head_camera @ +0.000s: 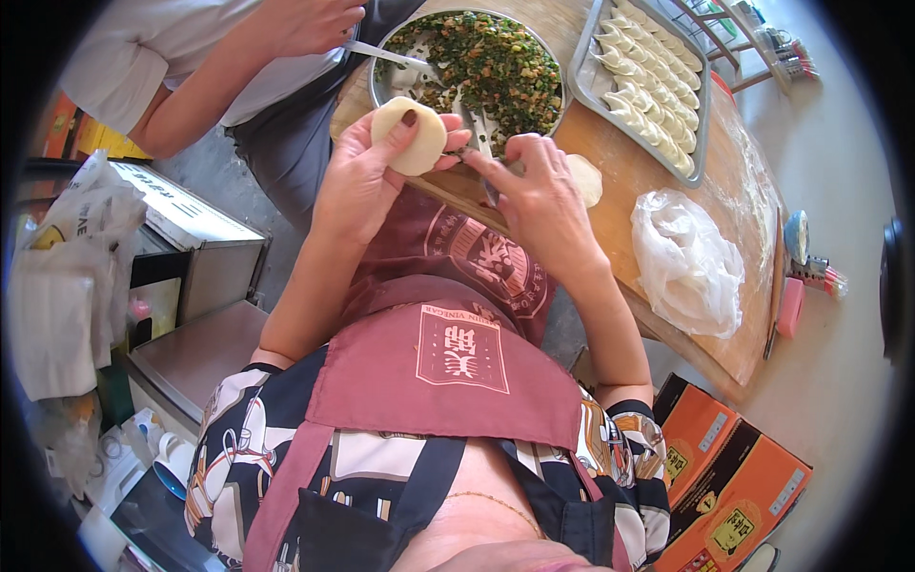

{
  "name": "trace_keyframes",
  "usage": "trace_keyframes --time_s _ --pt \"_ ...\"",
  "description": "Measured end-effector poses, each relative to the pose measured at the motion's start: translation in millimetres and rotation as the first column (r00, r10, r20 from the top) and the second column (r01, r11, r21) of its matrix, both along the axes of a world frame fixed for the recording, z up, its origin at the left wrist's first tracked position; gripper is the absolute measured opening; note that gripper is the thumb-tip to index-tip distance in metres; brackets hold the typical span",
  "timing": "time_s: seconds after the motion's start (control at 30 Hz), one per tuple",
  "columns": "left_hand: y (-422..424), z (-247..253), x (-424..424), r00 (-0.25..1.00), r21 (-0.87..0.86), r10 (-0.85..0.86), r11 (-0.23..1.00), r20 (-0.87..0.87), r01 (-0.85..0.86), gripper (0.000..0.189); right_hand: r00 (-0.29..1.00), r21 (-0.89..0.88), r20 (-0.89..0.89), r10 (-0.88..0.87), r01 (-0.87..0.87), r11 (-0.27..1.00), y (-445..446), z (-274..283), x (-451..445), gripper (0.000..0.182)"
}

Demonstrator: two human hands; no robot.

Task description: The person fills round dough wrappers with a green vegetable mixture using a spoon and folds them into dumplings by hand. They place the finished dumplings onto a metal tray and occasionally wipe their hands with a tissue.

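My left hand [368, 161] holds a round dough wrapper [417, 143] up between thumb and fingers, at the near rim of a metal bowl [378, 84]. Chopped green and orange filling [500, 64] lies in that bowl. My right hand [540, 189] is closed around a flat metal utensil [479, 132], partly hidden by the fingers. Its index finger reaches toward my left fingertips, where a dark bit of filling shows. Another dough wrapper [585, 180] lies on the wooden table [600, 236], just beyond my right hand.
A metal tray [704, 136] of folded dumplings [647, 82] stands on the table beyond a crumpled plastic bag [686, 261]. At left, another person's hand [307, 25] holds a utensil [393, 53] in the bowl. Orange boxes [743, 486] stand at lower right.
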State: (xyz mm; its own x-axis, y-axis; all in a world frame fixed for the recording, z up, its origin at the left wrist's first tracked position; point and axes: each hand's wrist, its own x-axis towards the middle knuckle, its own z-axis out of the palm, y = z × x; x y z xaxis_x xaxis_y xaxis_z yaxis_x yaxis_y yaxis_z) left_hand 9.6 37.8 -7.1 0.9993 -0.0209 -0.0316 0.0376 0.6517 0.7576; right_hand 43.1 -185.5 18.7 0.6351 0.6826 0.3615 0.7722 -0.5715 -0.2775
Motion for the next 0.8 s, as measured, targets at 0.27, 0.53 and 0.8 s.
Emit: trace_keyframes --time_s 0.27,0.53,0.8 --pt "25.8 -16.2 -15.3 0.998 -0.06 0.067 0.996 -0.001 -0.067 0.026 0.992 0.268 0.124 0.011 -0.044 0.962 13.7 0.8 39.5 0.009" --pt "22.9 -24.3 -25.7 0.994 -0.125 0.045 0.99 -0.104 -0.058 0.033 0.954 0.281 0.11 -0.279 0.239 0.929 -24.4 30.9 19.6 0.008" --pt "13.6 -16.1 -23.2 0.984 -0.204 0.128 0.967 -0.126 -0.152 0.037 0.985 0.278 -0.131 -0.108 0.141 0.95 2.2 11.3 2.6 0.009"
